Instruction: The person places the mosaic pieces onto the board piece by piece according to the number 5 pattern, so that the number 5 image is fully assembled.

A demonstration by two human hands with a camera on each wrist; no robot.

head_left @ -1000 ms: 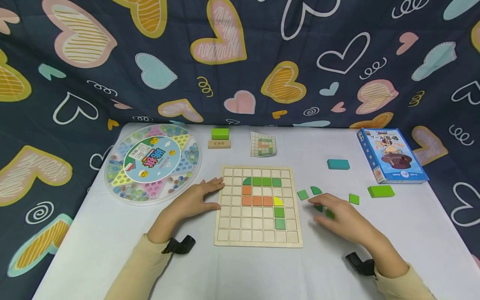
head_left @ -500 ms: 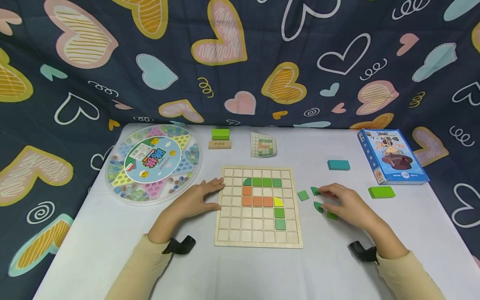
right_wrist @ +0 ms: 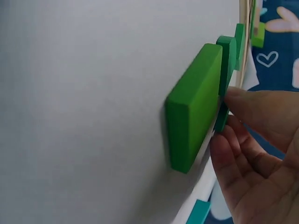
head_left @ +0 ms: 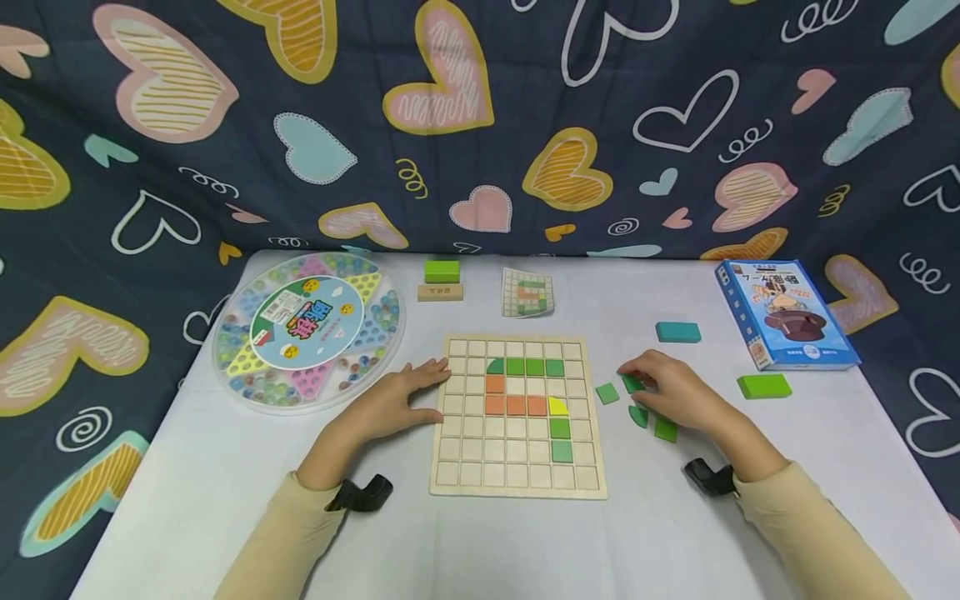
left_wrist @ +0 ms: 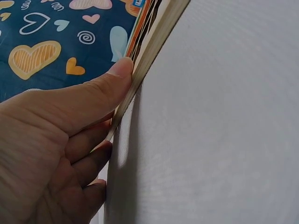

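Observation:
A wooden grid board (head_left: pixel 457 475) lies at the middle, with green, orange and yellow pieces set in its cells. My left hand (head_left: pixel 393 404) rests at its left edge, fingers extended; in the left wrist view the thumb (left_wrist: pixel 122 70) touches the board's rim. On the right, my right hand (head_left: pixel 678 390) has thumb and fingers around a green quarter-circle piece (head_left: pixel 632 383), pinching it at the table. Close by lie another quarter-circle piece (head_left: pixel 638 416), a lighter green square (head_left: pixel 665 429) and a green square (head_left: pixel 607 393). The right palm hides the table under it.
A pattern card (head_left: pixel 527 293) lies behind the board. A round marble game (head_left: pixel 307 387) is at the back left, near a green block (head_left: pixel 442 272) and a wooden block (head_left: pixel 440 292). Rightward are a teal block (head_left: pixel 678 332), a green block (head_left: pixel 764 387) and a blue box (head_left: pixel 797 321).
My right hand has moved up and over the loose pieces, its fingers closing around the upper quarter-circle piece. A green square farther right is now hidden by the hand. The left hand stays put.

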